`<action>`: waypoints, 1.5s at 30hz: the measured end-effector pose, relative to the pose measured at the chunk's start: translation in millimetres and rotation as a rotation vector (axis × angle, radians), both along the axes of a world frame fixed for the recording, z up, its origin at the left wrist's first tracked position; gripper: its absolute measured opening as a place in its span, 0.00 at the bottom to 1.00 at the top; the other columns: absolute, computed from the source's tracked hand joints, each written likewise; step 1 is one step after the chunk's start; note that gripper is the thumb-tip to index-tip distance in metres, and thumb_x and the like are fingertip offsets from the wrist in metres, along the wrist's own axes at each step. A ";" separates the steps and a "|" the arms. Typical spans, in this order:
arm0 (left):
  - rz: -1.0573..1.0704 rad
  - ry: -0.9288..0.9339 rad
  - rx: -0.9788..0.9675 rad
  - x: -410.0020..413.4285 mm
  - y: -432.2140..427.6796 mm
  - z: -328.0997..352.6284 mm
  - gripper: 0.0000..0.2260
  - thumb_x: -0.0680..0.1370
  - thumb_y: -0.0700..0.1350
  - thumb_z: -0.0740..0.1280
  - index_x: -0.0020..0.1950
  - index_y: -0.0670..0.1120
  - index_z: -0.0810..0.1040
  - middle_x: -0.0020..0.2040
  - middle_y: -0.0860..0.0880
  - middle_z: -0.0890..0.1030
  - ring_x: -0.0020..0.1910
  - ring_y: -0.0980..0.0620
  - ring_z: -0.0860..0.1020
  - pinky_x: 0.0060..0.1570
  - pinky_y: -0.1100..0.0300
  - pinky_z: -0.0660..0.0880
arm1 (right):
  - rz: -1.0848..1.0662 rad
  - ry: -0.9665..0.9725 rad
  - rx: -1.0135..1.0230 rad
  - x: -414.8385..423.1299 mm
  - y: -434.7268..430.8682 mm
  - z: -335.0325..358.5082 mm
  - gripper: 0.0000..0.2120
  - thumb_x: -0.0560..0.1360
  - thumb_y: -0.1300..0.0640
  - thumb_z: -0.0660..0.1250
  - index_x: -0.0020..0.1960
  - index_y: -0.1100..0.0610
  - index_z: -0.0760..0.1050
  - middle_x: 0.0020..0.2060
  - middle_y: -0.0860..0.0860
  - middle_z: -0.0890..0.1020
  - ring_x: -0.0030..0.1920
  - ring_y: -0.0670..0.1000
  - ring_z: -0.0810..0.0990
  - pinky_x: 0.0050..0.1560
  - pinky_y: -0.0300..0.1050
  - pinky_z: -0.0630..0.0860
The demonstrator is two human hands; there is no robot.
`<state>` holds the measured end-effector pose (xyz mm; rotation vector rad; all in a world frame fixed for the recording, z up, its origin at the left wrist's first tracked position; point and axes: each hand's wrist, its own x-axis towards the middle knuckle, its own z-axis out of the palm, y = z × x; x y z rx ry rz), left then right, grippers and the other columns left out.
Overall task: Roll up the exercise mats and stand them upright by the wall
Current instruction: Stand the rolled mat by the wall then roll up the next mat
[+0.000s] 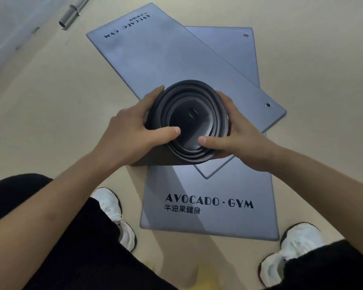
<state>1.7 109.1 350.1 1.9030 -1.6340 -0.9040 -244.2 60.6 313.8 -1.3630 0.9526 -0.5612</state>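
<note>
A rolled grey exercise mat [197,90] stands on end in the middle of the view, its spiral top facing me. My left hand [132,126] grips its left side, thumb laid over the top rim. My right hand [237,139] clasps the right side, thumb also on the rim. Two flat grey mats lie crossed on the floor beneath: the upper flat mat [155,57] runs diagonally away to the far left, and the lower flat mat [210,206], printed AVOCADO · GYM, runs toward my feet.
A steel barbell end [68,16] lies on the tan floor at the far left, next to a pale wall [6,28]. My white shoes [117,214] [289,245] stand on either side of the lower mat's near end.
</note>
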 end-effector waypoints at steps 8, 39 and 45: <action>0.106 -0.024 0.097 0.1 -63.8 35.6 0.29 0.72 0.59 0.66 0.74 0.66 0.69 0.64 0.56 0.82 0.63 0.47 0.79 0.67 0.47 0.74 | -0.315 -0.031 0.241 39.1 -43.4 32.9 0.35 0.75 0.65 0.73 0.72 0.37 0.66 0.57 0.45 0.81 0.51 0.56 0.86 0.40 0.59 0.86; 0.840 0.654 0.285 375.3 81.2 198.6 0.24 0.71 0.50 0.72 0.65 0.67 0.75 0.48 0.68 0.83 0.51 0.53 0.85 0.54 0.42 0.82 | 0.403 0.687 0.122 504.5 -45.0 269.9 0.30 0.73 0.68 0.66 0.68 0.43 0.72 0.52 0.47 0.84 0.50 0.54 0.84 0.44 0.61 0.85; 0.937 0.584 0.254 457.4 112.5 256.6 0.24 0.74 0.46 0.73 0.62 0.71 0.74 0.45 0.67 0.83 0.39 0.54 0.81 0.51 0.41 0.82 | 0.543 0.640 0.046 600.1 -29.7 320.8 0.29 0.70 0.70 0.66 0.61 0.41 0.73 0.46 0.45 0.83 0.47 0.56 0.84 0.44 0.63 0.84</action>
